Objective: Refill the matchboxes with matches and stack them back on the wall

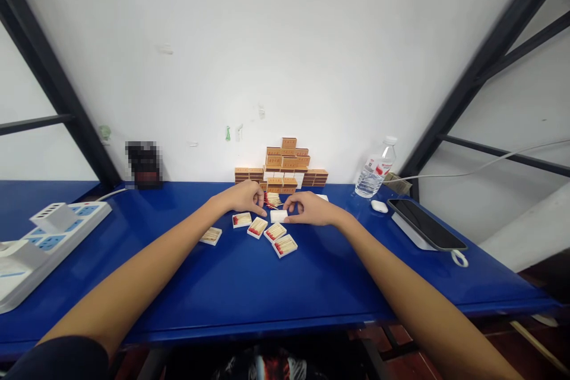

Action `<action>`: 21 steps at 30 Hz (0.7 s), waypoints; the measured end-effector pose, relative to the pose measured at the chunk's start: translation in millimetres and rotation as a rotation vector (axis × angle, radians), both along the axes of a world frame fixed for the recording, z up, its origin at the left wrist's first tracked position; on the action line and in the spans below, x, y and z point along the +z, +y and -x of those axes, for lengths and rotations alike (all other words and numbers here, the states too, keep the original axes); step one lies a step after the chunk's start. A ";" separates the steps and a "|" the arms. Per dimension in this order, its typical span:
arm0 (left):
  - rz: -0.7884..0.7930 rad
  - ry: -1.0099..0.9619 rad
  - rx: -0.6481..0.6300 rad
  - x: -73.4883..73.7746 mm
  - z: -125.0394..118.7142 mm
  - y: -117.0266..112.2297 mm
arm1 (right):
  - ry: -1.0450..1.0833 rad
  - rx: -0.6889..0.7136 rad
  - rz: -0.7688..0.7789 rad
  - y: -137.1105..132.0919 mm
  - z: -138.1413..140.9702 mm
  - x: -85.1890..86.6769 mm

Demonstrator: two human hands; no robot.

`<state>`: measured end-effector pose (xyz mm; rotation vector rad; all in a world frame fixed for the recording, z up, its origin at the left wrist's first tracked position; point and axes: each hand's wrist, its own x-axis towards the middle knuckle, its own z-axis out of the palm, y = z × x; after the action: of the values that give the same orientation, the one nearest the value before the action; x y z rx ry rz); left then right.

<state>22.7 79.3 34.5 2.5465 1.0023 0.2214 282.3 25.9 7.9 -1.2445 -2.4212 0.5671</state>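
My right hand [309,208] has its thumb and fingers at the right end of a small white matchbox tray [278,216], which lies on the table. Just left of a loose pile of red-tipped matches [272,200] is my left hand [246,196], fingers curled, with a gap between thumb and fingertips and nothing visible in it. Several trays filled with matches, among them a front tray [285,245] and a left tray [241,220], lie nearer to me. Another filled tray [211,236] is partly behind my left forearm. Behind the hands, brown matchboxes [288,161] are stacked in a stepped pile.
A water bottle [376,169], a white earphone case [379,206] and a phone [426,224] stand or lie on the right of the blue table [249,297]. On the left are a power strip [57,237] and a blurred dark object [144,165]. A white wall rises behind.
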 end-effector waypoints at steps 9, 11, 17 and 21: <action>-0.042 0.039 0.023 5.3 -0.4 -3.5 | -0.050 -0.080 -0.166 8.3 13.1 -13.7; -0.046 0.029 0.024 5.2 -0.6 -3.4 | -0.061 -0.091 -0.180 11.0 14.8 -15.5; -0.058 0.036 0.025 4.6 -0.9 -3.3 | -0.090 -0.070 -0.254 17.2 18.0 -19.0; -0.061 0.040 0.024 5.6 -0.2 -3.4 | -0.086 -0.045 -0.282 13.7 17.8 -16.8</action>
<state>23.0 75.9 40.1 2.6047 1.0571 0.2118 264.5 39.7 -8.8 -1.2199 -2.4312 0.1533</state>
